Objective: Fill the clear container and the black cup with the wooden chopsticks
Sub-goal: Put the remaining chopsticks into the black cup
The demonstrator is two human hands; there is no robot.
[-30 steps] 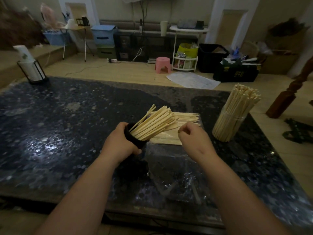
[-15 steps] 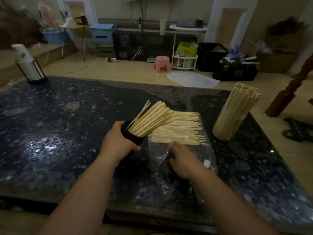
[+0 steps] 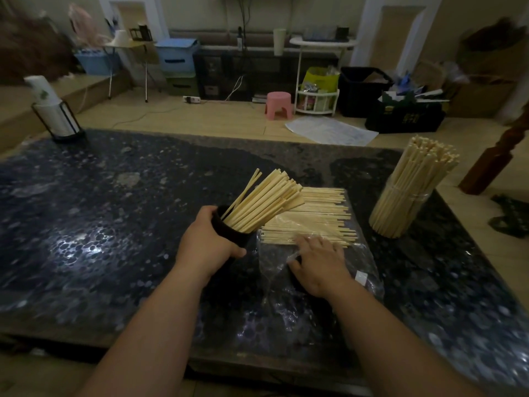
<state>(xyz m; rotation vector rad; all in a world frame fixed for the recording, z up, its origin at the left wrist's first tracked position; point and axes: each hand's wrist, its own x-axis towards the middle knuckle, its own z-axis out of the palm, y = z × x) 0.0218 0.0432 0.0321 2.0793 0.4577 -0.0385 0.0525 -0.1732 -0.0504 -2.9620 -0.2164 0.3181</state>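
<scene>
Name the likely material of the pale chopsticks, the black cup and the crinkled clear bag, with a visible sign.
Pale wooden chopsticks: bare wood or bamboo, matt, cream-coloured.
Round black cup: opaque, matt; plastic or ceramic, unclear.
Crinkled clear bag: thin plastic film, glossy creases.

The single head-worn view looked forward and down, close over the dark tabletop (image 3: 86, 224), toward the room beyond.

Pink stool (image 3: 278, 105) beyond dark table (image 3: 100, 224)
</scene>
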